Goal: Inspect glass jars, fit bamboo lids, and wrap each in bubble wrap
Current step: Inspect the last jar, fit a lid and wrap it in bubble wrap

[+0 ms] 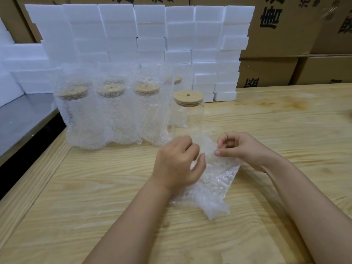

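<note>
Head view: on the tabletop [85,197], the left hand [177,162] and right hand [242,149] each pinch the far edge of the bubble wrap [213,189], probably spreading it open. Next it must go round the lidded jar [188,121] standing just beyond. Farther back the wrapped jars [106,115] blur together, so their count is unclear.
</note>
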### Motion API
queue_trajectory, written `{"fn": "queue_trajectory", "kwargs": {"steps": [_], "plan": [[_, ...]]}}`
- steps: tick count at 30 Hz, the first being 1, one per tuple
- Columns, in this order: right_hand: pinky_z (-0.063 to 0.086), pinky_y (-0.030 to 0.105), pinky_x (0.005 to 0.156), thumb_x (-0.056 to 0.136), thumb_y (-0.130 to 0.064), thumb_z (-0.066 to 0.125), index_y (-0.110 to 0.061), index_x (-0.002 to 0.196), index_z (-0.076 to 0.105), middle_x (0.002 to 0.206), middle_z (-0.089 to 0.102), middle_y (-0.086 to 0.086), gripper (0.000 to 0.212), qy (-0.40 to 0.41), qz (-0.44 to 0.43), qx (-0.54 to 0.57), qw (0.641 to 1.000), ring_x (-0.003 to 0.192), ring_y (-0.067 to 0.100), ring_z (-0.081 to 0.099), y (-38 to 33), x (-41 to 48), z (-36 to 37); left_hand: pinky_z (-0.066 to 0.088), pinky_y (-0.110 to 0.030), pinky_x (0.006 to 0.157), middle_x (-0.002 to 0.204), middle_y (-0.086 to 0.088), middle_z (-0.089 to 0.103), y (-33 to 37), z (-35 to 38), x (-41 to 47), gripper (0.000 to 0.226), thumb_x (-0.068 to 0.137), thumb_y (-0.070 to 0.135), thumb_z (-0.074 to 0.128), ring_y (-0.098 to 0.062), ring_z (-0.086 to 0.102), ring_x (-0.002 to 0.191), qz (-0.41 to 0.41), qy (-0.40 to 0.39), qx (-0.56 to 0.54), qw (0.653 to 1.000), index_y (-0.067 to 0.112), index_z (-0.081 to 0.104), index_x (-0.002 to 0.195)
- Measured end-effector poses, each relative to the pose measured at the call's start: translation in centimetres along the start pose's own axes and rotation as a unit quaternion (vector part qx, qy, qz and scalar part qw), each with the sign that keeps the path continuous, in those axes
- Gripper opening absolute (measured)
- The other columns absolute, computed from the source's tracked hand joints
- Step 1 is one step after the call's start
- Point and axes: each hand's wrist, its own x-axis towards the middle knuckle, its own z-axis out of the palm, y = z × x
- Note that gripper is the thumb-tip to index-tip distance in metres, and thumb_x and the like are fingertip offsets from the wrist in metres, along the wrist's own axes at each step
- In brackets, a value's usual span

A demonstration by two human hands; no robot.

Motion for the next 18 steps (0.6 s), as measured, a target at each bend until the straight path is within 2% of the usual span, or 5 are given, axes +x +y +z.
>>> {"fn": "queue_trajectory", "kwargs": {"steps": [3,6,9,13,18], "plan": [[0.047,0.012,0.06,0.07,-0.006,0.079,-0.009,0.094,0.068,0.06,0.058,-0.006,0.027,-0.047,-0.006,0.007,0.999,0.056,0.003,0.056,-0.5,0.0,0.8,0.032,-0.029,0.041,0.049,0.002,0.045,1.8,0.6,0.3,0.048,0.092,0.037,0.054,-0.018,0.041,0.042,-0.132,-0.077,-0.05,0.987,0.014,0.049,0.05],[0.052,0.019,0.066,0.072,0.002,0.078,-0.013,0.08,0.071,0.06,0.051,-0.001,0.019,-0.057,-0.024,-0.015,0.998,0.06,0.008,0.052,-0.6,0.0,1.7,0.035,-0.031,0.049,0.048,0.004,0.05,2.4,1.2,0.5,0.053,0.091,0.058,0.043,-0.016,0.049,0.048,-0.352,-0.227,-0.104,0.902,0.02,0.048,0.054],[0.05,0.018,0.065,0.067,0.001,0.081,-0.015,0.068,0.067,0.06,0.052,-0.002,0.022,-0.065,-0.023,-0.012,0.998,0.059,0.008,0.051,-0.6,0.1,2.4,0.044,-0.027,0.049,0.053,0.002,0.064,1.9,1.2,0.7,0.038,0.091,0.046,0.058,-0.01,0.06,0.05,-0.467,-0.18,-0.25,0.829,0.018,0.063,0.065],[0.049,0.015,0.066,0.063,-0.022,0.081,-0.013,0.072,0.071,0.069,0.068,-0.001,0.016,-0.062,-0.001,0.01,0.998,0.068,0.007,0.063,-0.5,0.0,2.1,0.039,-0.019,0.04,0.052,0.003,0.063,1.1,1.0,0.6,0.014,0.087,0.01,0.068,-0.009,0.052,0.035,-0.505,-0.134,-0.385,0.761,0.01,0.064,0.074],[0.05,0.017,0.059,0.062,-0.024,0.079,-0.018,0.072,0.073,0.068,0.068,0.001,0.013,-0.001,0.014,0.028,1.0,0.063,0.009,0.062,0.0,0.1,0.8,0.041,-0.017,0.041,0.059,0.001,0.066,0.6,0.9,0.6,0.013,0.081,0.005,0.075,-0.009,0.054,0.039,-0.508,-0.122,-0.406,0.75,0.011,0.064,0.079]]}}
